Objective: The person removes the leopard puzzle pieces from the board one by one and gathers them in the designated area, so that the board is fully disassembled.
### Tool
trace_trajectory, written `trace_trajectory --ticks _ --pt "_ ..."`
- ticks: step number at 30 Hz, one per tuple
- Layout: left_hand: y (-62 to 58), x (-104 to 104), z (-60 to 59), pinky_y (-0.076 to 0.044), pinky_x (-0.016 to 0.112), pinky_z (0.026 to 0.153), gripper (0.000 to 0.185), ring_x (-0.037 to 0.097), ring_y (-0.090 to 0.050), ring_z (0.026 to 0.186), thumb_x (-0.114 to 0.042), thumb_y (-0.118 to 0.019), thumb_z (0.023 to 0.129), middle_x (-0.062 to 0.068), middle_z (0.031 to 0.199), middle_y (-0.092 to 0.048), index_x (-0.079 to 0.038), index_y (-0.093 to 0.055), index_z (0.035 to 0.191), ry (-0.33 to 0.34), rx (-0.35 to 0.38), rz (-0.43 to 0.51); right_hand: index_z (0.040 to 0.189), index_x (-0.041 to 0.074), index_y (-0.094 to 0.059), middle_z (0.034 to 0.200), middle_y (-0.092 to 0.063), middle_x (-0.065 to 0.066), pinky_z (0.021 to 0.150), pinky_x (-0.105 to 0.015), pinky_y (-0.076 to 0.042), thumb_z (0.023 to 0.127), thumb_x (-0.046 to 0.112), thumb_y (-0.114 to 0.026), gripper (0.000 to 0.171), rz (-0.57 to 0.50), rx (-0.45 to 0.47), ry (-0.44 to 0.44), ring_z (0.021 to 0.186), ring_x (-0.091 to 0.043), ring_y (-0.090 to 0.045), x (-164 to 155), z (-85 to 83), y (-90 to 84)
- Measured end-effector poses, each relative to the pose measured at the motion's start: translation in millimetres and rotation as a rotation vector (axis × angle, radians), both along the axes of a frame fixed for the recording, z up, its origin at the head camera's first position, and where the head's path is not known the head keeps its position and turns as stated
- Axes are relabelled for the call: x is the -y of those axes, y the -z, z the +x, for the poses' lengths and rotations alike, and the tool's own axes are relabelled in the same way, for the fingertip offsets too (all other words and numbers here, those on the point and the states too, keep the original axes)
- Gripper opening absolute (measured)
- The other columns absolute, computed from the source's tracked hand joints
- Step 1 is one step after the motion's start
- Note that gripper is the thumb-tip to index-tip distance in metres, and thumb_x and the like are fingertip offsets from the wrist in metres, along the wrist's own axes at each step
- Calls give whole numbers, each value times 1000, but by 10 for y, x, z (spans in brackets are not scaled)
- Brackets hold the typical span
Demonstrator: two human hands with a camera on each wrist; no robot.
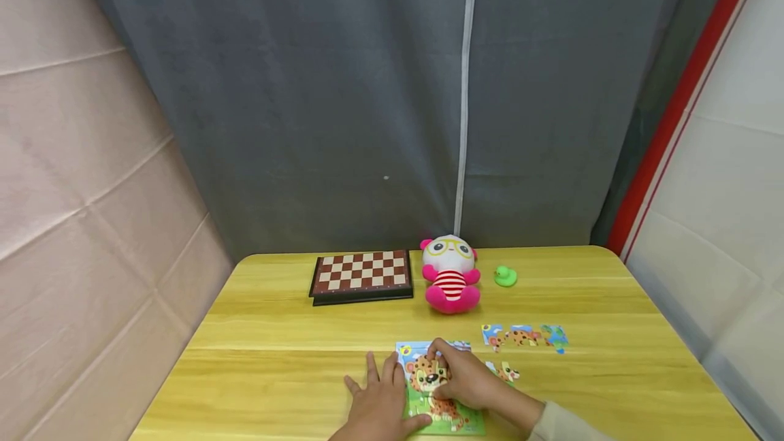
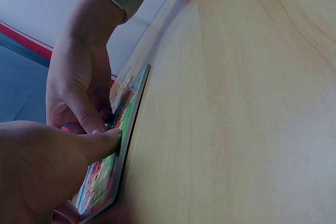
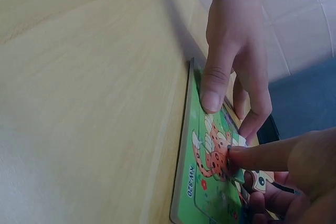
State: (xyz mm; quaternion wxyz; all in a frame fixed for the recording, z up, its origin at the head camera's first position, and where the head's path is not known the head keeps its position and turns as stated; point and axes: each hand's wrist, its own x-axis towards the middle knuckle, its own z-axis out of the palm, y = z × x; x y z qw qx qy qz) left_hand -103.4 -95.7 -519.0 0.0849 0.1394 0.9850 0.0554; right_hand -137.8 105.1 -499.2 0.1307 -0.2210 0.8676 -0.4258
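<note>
A jigsaw board with a spotted leopard cub picture lies near the front of the table. Over its middle, my right hand pinches a jigsaw piece showing the cub's eye between thumb and fingers. The piece is tilted and close over the picture in the right wrist view. My left hand lies spread at the board's left side, its thumb resting on the lower part of the picture and its fingers along the left edge. In the left wrist view, the right hand partly hides the board.
Right of the board lie several loose jigsaw pieces in a row, with another loose part beside my right wrist. Farther back stand a checkered game board, a pink-and-white panda plush and a green toy duck. A grey curtain hangs behind.
</note>
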Motion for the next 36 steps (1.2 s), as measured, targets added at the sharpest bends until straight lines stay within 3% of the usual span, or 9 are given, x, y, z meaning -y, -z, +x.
trace_trajectory --ticks 5,14,23,28,36 --pt "4 0 -1 -24 88 81 113 56 -25 138 -88 -49 67 13 155 -32 -4 -44 143 -5 0 -2 107 18 -54 76 -53 -3 53 -23 -38 71 9 -83 47 -34 10 -3 60 -7 -43 -23 -17 30" --pt "19 6 0 -23 88 81 114 56 -24 138 -89 -48 67 13 155 -31 -5 -44 143 -7 2 6 109 16 -57 68 -51 3 56 -23 -40 84 9 -74 31 -122 47 4 57 -5 -42 -93 -34 20" --pt "18 5 0 -22 88 81 114 57 -23 138 -88 -48 68 13 155 -31 -4 -43 144 -3 5 11 113 17 -62 84 -60 1 65 -26 -45 89 12 -71 27 -131 75 25 73 -13 -54 -134 -41 18" --pt "24 2 7 -22 88 81 114 57 -23 138 -88 -48 68 14 155 -31 -3 -44 144 4 -17 11 112 17 -64 89 -61 2 68 -25 -48 90 12 -69 22 -119 36 46 77 -12 -57 -171 -28 32" --pt "41 5 2 -22 88 81 114 57 -24 137 -89 -47 68 14 155 -31 -4 -43 144 6 -21 9 113 18 -66 88 -61 1 65 -24 -49 90 14 -70 24 -139 27 66 75 -12 -57 -262 -17 28"
